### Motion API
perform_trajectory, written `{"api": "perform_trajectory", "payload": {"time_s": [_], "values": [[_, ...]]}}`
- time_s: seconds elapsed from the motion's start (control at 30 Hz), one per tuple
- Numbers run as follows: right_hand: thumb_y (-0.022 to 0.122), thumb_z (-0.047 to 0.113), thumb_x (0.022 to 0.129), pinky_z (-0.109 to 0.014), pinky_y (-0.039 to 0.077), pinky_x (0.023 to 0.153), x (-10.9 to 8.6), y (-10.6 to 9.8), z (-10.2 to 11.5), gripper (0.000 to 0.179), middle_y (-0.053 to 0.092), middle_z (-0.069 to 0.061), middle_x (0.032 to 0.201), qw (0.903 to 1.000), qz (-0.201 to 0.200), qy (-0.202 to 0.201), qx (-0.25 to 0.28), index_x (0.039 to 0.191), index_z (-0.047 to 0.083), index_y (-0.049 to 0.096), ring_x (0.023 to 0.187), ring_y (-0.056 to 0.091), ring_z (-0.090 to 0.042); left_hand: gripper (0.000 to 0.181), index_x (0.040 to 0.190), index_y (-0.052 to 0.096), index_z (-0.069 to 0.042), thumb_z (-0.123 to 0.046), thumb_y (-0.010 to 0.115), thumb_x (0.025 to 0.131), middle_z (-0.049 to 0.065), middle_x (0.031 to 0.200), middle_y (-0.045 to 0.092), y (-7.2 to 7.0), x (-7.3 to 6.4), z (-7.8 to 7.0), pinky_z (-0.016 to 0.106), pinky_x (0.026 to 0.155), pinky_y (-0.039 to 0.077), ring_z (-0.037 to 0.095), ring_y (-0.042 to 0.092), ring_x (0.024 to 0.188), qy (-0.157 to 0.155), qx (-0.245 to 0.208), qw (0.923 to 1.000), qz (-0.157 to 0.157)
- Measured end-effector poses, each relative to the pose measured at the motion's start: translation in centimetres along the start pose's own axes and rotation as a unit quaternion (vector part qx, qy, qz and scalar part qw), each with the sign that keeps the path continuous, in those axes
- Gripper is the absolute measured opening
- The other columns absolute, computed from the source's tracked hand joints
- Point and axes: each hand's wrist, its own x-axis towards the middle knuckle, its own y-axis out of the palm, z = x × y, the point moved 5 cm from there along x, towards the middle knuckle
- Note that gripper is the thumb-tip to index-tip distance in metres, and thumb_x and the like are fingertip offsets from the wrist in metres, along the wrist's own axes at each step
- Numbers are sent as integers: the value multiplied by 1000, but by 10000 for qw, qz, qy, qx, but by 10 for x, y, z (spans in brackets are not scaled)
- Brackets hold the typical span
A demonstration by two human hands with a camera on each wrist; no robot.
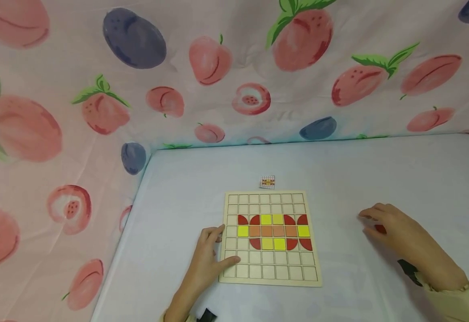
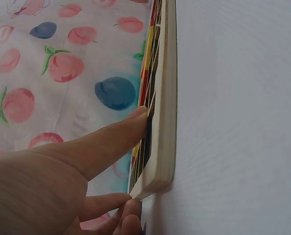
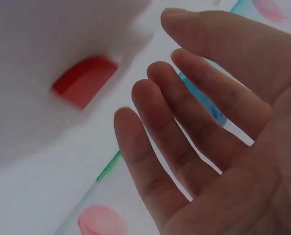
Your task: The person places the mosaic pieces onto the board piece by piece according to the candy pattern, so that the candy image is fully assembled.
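A square wooden grid board (image 1: 270, 282) lies on the table, with red quarter-round, yellow and orange square tiles (image 1: 266, 230) across its middle rows. My left hand (image 1: 208, 257) holds the board by its left side, thumb on the face and the other fingers along the edge. In the left wrist view the thumb (image 2: 118, 139) presses near the board's rim (image 2: 166, 122). To the right of the board, my right hand (image 1: 399, 232) hovers with spread, slightly bent fingers and an empty palm. Below it a red quarter-round tile (image 3: 86, 82) lies on the table, partly hidden in the head view.
A small pattern card (image 1: 267, 182) lies just behind the board. The white table (image 1: 186, 188) meets a fruit-printed cloth (image 1: 218, 103) at the back and left. Dark straps (image 1: 409, 270) show near the wrists.
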Motion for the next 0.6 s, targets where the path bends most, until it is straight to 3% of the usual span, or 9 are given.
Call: {"api": "perform_trajectory", "payload": {"time_s": [0.3, 0.43, 0.6], "values": [[84, 6, 73, -50, 53, 77, -6, 6, -18, 32, 66, -10, 94, 9961, 697, 544, 9, 102, -2, 71, 89, 62, -34, 86, 144, 49, -6, -31, 89, 72, 7, 127, 47, 0, 0, 2, 23, 78, 42, 17, 45, 107, -28, -43, 10000, 6], [83, 5, 74, -40, 53, 71, -8, 8, -23, 27, 65, -5, 90, 9954, 730, 615, 103, 98, -2, 71, 80, 61, -24, 86, 144, 49, -6, -31, 89, 72, 7, 128, 47, 1, 0, 2, 23, 78, 42, 18, 46, 107, 13, -31, 10000, 0], [84, 3, 71, -27, 50, 61, -10, 6, -23, 26, 64, 2, 86, 9974, 381, 550, 283, 94, 1, 72, 71, 58, -11, 86, 144, 48, -6, -29, 89, 73, 7, 128, 47, 0, 1, 1, 24, 79, 43, 17, 46, 108, 16, -17, 10000, 1]]}}
